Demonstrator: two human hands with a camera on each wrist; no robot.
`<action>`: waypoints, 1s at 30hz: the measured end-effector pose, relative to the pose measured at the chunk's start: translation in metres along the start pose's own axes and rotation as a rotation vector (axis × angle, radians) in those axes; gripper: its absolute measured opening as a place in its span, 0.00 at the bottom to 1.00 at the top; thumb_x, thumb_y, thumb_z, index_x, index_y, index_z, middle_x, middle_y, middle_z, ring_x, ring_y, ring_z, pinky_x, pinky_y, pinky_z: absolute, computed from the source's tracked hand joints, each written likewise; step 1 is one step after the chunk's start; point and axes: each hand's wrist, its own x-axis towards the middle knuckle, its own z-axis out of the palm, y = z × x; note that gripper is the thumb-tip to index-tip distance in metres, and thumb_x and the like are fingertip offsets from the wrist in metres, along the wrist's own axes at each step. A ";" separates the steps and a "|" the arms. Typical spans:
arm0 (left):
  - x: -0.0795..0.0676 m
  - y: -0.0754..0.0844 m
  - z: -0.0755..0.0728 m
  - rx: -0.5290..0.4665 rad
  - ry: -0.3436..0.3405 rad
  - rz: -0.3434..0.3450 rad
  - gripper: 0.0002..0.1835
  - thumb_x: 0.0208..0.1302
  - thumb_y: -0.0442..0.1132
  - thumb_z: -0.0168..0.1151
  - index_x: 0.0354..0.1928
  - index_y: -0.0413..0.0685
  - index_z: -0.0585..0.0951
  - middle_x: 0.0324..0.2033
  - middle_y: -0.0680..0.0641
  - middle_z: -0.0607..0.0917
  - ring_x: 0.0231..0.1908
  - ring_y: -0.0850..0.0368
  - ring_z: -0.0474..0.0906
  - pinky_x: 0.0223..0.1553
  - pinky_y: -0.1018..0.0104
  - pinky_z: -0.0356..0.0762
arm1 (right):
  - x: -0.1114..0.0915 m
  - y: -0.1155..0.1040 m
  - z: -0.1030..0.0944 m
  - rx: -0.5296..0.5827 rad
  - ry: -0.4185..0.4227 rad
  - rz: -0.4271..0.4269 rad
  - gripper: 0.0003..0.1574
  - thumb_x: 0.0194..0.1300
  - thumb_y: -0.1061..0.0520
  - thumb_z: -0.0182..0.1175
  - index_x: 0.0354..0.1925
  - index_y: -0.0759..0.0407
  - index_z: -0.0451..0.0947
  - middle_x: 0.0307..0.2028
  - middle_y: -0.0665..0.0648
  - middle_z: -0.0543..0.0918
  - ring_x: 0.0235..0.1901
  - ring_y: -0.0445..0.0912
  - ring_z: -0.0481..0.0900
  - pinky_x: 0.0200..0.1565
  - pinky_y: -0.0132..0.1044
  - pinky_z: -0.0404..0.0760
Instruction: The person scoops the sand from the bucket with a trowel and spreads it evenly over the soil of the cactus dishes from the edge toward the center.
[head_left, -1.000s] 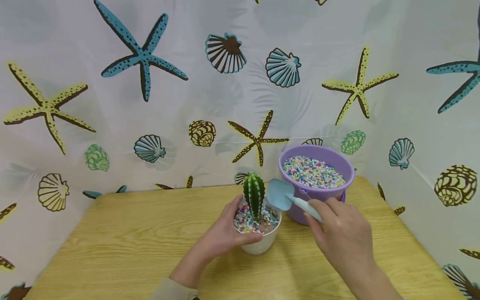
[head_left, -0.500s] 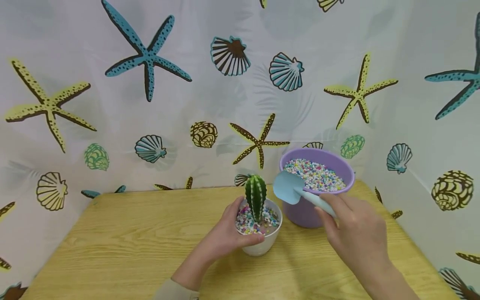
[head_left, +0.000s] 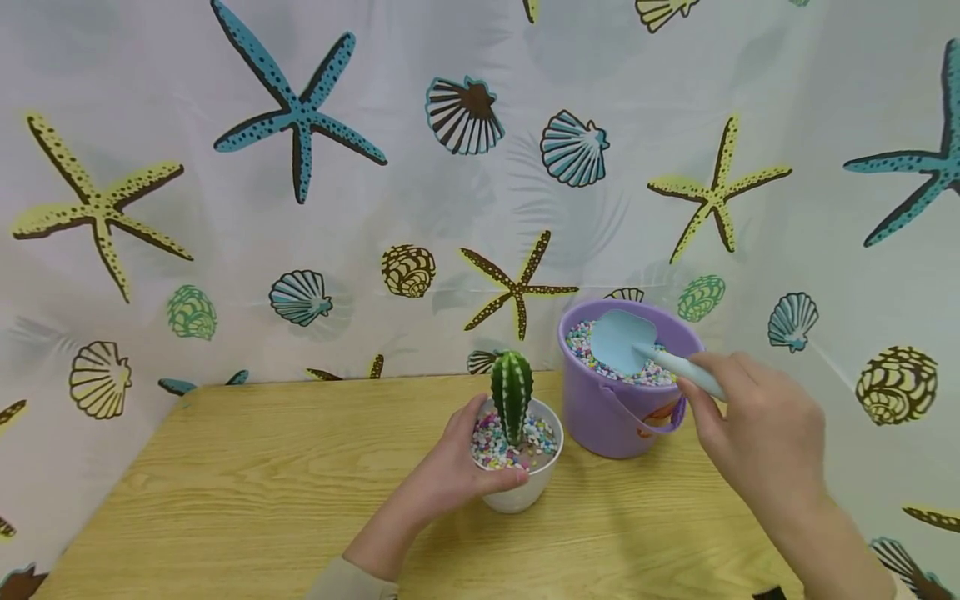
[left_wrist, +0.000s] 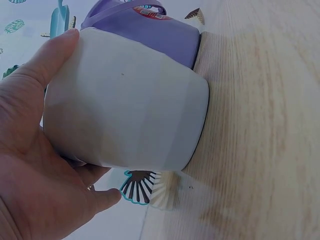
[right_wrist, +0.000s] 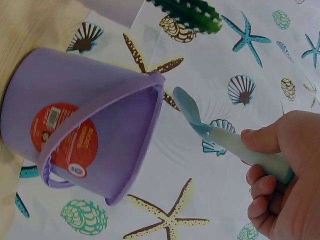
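Note:
My left hand (head_left: 450, 471) holds a white flowerpot (head_left: 516, 498) by its near left side, thumb in front and fingers behind. A green cactus (head_left: 512, 396) stands upright in the pot, with small colourful pebbles (head_left: 491, 442) around its base and a brownish bare patch at the right. My right hand (head_left: 765, 425) grips a light blue toy shovel (head_left: 622, 342) by the handle. Its blade hangs over the mouth of a purple bucket (head_left: 600, 421) of similar pebbles. In the right wrist view the shovel (right_wrist: 187, 107) is apart from the bucket (right_wrist: 125, 125), above its rim.
Both the pot and the bucket stand on a wood-grain table (head_left: 262, 483), the bucket behind and right of the pot. A pale curtain (head_left: 337, 217) printed with starfish and shells rises behind the table and along its right side. The bucket's handle (right_wrist: 75, 125) hangs down its front.
My right hand has moved right with the shovel, whose blade has gone from beside the cactus to over the bucket. The left hand stays on the pot.

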 end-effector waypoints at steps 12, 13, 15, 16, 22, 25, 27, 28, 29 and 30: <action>0.000 0.001 -0.001 -0.002 -0.001 -0.007 0.70 0.55 0.59 0.88 0.89 0.44 0.53 0.81 0.32 0.62 0.77 0.31 0.66 0.76 0.32 0.66 | 0.016 0.029 0.004 -0.039 -0.077 0.006 0.17 0.63 0.58 0.80 0.47 0.63 0.88 0.31 0.61 0.89 0.18 0.52 0.76 0.18 0.43 0.68; 0.001 0.001 -0.001 -0.002 -0.002 -0.008 0.70 0.55 0.59 0.88 0.89 0.44 0.53 0.81 0.32 0.62 0.77 0.31 0.66 0.76 0.32 0.66 | 0.017 0.031 0.004 -0.040 -0.098 0.018 0.17 0.62 0.58 0.80 0.47 0.63 0.89 0.32 0.61 0.89 0.18 0.52 0.76 0.17 0.43 0.68; 0.001 0.001 -0.001 -0.002 -0.004 -0.008 0.70 0.55 0.59 0.87 0.89 0.44 0.52 0.81 0.31 0.62 0.77 0.31 0.66 0.75 0.32 0.66 | 0.018 0.035 0.003 -0.044 -0.143 0.041 0.16 0.63 0.58 0.80 0.47 0.63 0.89 0.33 0.62 0.90 0.18 0.52 0.77 0.17 0.43 0.69; 0.001 0.001 -0.001 -0.002 -0.006 -0.010 0.70 0.55 0.59 0.87 0.89 0.44 0.52 0.81 0.31 0.62 0.77 0.31 0.66 0.75 0.32 0.66 | 0.019 0.037 0.003 -0.046 -0.171 0.059 0.16 0.63 0.58 0.80 0.47 0.63 0.89 0.35 0.62 0.91 0.19 0.51 0.78 0.17 0.43 0.70; 0.000 0.001 0.000 -0.005 -0.008 -0.004 0.70 0.55 0.58 0.88 0.89 0.43 0.52 0.81 0.31 0.62 0.77 0.30 0.66 0.75 0.32 0.66 | 0.024 0.044 -0.001 -0.042 -0.348 0.163 0.16 0.72 0.53 0.75 0.49 0.63 0.89 0.40 0.64 0.91 0.18 0.46 0.73 0.16 0.40 0.66; 0.001 0.001 0.001 -0.006 -0.008 -0.001 0.70 0.54 0.58 0.88 0.89 0.43 0.53 0.80 0.30 0.63 0.77 0.30 0.66 0.75 0.31 0.66 | 0.028 0.047 -0.003 -0.036 -0.419 0.203 0.17 0.74 0.50 0.73 0.50 0.62 0.89 0.39 0.62 0.91 0.19 0.45 0.72 0.17 0.40 0.66; 0.001 0.000 0.001 -0.006 -0.008 0.000 0.70 0.54 0.58 0.88 0.89 0.43 0.53 0.80 0.31 0.63 0.77 0.30 0.66 0.75 0.32 0.66 | 0.030 0.048 -0.005 -0.030 -0.460 0.227 0.18 0.76 0.48 0.72 0.51 0.62 0.89 0.37 0.59 0.90 0.20 0.45 0.72 0.18 0.41 0.66; 0.001 0.000 0.001 -0.007 -0.009 -0.001 0.70 0.55 0.58 0.88 0.89 0.43 0.53 0.80 0.31 0.62 0.77 0.30 0.66 0.75 0.32 0.66 | 0.031 0.049 -0.005 -0.025 -0.480 0.238 0.18 0.76 0.48 0.72 0.51 0.61 0.88 0.35 0.57 0.90 0.20 0.46 0.72 0.18 0.41 0.67; 0.001 0.000 0.001 -0.008 -0.010 -0.002 0.70 0.55 0.58 0.88 0.89 0.43 0.52 0.80 0.31 0.62 0.77 0.30 0.66 0.76 0.32 0.66 | 0.032 0.049 -0.006 -0.021 -0.499 0.248 0.18 0.76 0.48 0.72 0.51 0.61 0.88 0.33 0.56 0.89 0.20 0.46 0.72 0.19 0.41 0.67; 0.001 0.000 0.001 -0.007 -0.010 -0.002 0.70 0.55 0.59 0.88 0.89 0.43 0.52 0.80 0.31 0.62 0.77 0.30 0.65 0.76 0.32 0.66 | 0.032 0.050 -0.006 -0.015 -0.519 0.259 0.18 0.77 0.47 0.72 0.51 0.61 0.88 0.32 0.55 0.89 0.20 0.46 0.71 0.19 0.41 0.66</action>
